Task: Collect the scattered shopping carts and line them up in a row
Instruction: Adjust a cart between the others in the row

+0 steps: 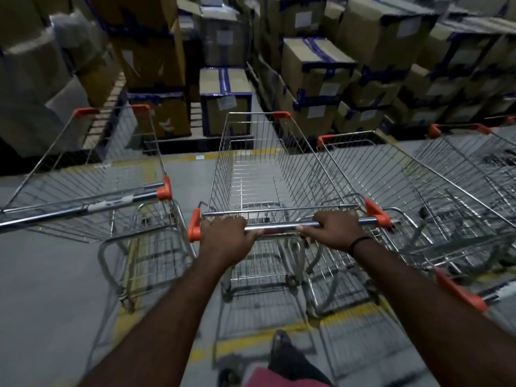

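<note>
Cart [251,174] handle [282,227] — left hand [226,236], right hand [333,229] gripping; neighbour [405,177] perhaps touching.

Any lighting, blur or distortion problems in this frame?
Head view: dim overall; wide-angle distortion bows the stacked boxes, which are also motion-blurred, as is the left cart; the left hand and right hand on the middle cart's handle are fairly sharp, with slight glare on the bar.

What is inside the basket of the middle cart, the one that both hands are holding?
The middle cart's basket shows no goods, only its wire bottom and the grey floor through it. The left hand and right hand on the handle bar cover its nearest edge.
</note>
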`<state>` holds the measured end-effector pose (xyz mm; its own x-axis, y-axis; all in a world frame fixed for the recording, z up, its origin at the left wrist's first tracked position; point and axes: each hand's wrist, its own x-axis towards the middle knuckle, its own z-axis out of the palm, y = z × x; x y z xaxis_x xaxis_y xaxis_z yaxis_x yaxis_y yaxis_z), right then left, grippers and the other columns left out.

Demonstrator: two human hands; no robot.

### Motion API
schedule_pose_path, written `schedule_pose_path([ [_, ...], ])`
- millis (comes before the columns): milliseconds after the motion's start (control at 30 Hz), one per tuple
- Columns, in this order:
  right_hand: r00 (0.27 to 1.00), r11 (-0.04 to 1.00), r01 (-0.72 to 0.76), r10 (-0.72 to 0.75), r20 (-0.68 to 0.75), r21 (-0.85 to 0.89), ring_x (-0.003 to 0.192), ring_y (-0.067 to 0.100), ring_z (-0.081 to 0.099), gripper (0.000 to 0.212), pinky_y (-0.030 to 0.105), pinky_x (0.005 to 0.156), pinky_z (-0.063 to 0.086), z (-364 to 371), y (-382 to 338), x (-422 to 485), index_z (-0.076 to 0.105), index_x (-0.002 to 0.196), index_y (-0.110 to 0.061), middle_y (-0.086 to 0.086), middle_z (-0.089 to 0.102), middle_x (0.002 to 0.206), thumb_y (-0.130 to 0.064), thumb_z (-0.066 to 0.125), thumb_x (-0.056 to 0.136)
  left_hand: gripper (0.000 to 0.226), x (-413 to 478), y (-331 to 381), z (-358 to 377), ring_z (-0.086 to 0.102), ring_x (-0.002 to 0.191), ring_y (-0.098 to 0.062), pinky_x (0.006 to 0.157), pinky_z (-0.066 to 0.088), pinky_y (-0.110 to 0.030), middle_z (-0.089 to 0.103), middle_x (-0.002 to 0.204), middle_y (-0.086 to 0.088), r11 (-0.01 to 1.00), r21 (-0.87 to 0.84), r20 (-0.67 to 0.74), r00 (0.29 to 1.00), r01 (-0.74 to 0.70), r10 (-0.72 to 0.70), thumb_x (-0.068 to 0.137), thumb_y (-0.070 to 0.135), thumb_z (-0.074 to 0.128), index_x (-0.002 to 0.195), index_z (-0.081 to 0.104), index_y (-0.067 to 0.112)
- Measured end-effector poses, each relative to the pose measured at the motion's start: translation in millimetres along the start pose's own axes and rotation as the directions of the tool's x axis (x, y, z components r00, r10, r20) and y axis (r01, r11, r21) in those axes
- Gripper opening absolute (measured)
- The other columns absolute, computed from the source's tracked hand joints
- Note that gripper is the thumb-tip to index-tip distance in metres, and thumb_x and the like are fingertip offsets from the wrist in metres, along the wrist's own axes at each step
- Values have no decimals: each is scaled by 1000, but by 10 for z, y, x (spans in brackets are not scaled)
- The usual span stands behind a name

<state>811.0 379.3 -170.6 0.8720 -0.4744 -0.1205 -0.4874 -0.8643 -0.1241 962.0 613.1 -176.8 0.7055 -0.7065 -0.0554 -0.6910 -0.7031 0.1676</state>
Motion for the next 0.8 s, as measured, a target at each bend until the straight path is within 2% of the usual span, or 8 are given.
schedule_pose_path([
  [167,1000,1000,2,-2,-28,-20,89,20,63,85,50,102,36,15,-70,-256,60,79,-25,-7,67,80,-97,16,66,54,-243,12,-14,65,103,-28,100,40,-51,71,101,-1,999,31,-6,1000,9,-8,91,76,35,90,58,27],
  [267,999,999,29,-30,-32,-38,94,23,63,66,55,105,30,32,-115,-437,48,73,-26,-7,63,81,-90,30,80,48,-440,48,-18,66,102,-27,99,42,-49,72,100,-1,1000,-6,-15,1000,25,-25,92,74,40,88,57,29],
  [367,999,999,38,-39,-37,-31,94,24,63,62,59,108,28,70,-105,-615,49,73,-26,-6,58,79,-86,35,83,50,-664,112,19,66,98,-25,96,43,-47,71,94,1,999,12,-60,997,48,-47,92,73,41,84,58,27],
  [433,997,998,57,-59,-54,-33,94,24,64,65,60,109,31,95,-91,-727,53,76,-27,-6,57,79,-88,33,82,59,-806,141,49,66,96,-25,86,44,-41,71,91,1,998,11,-74,996,59,-58,89,78,37,82,60,24],
  [500,997,997,68,-69,-27,-27,97,24,64,68,60,110,26,115,-95,-843,59,85,-27,-4,62,85,-89,31,82,72,-932,153,66,67,95,-25,81,44,-38,72,92,0,997,22,-78,994,74,-72,82,82,27,87,66,21],
  [600,994,994,109,-110,-27,-12,99,24,64,65,58,108,23,134,-119,-1027,59,89,-28,-2,68,95,-87,31,84,80,-1152,210,88,67,99,-27,89,41,-40,73,96,0,993,44,-96,990,111,-106,78,85,21,94,70,24],
  [667,991,991,131,-132,-24,-20,100,26,64,62,56,106,26,136,-117,-1135,57,88,-29,0,69,97,-85,32,85,69,-1284,272,100,65,103,-28,97,38,-44,73,100,-2,990,62,-87,988,130,-125,87,80,31,95,68,23],
  [800,988,988,150,-151,-22,-36,100,27,63,68,54,104,29,151,-120,-1299,62,97,-27,0,67,96,-86,30,85,57,-1493,348,95,64,104,-30,95,39,-44,71,102,-6,984,89,-64,987,153,-147,94,72,37,95,66,24],
])
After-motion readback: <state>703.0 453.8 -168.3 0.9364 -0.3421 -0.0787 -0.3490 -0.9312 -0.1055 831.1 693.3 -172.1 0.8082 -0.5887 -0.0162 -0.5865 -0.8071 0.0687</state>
